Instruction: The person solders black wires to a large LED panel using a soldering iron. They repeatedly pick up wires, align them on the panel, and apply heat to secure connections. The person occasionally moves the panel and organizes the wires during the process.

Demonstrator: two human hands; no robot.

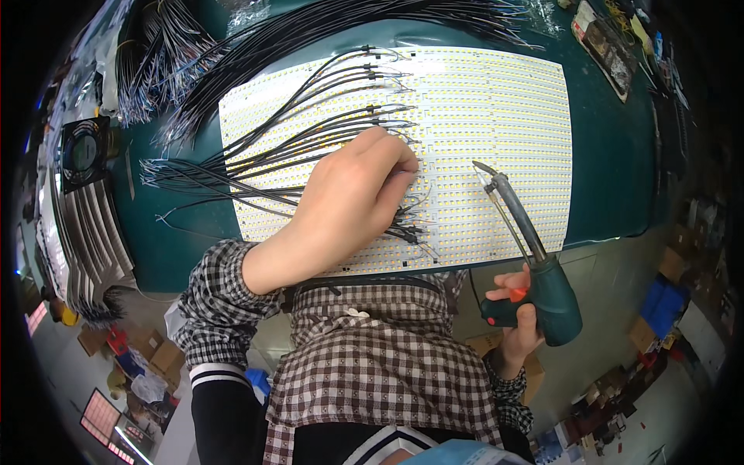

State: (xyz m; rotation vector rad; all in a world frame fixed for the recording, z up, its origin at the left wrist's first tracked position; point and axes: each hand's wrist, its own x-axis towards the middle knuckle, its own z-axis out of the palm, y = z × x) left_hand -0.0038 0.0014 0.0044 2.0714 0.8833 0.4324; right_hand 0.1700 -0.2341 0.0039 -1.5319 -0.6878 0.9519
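A white LED strip panel [496, 116], covered in rows of small yellow chips, lies in front of me. Thin black cables [310, 147] run across its left half, their stripped ends along the middle. My left hand [349, 186] rests over this middle line, thumb and fingers closed in a pinch on a wire; its end is mostly hidden by the fingers. At the panel's lower right, my right hand [521, 310] grips a green soldering gun [554, 302] with a red trigger. The gun's tip [482, 167] points up-left over the panel's right half, apart from my left hand.
A long bundle of black cables [310, 46] lies behind the panel, with another wire bundle [167, 62] at the far left. A black fan [84, 153] and stacked grey strips [89, 232] are on the left. A worn, dark-stained box [604, 50] sits at the far right.
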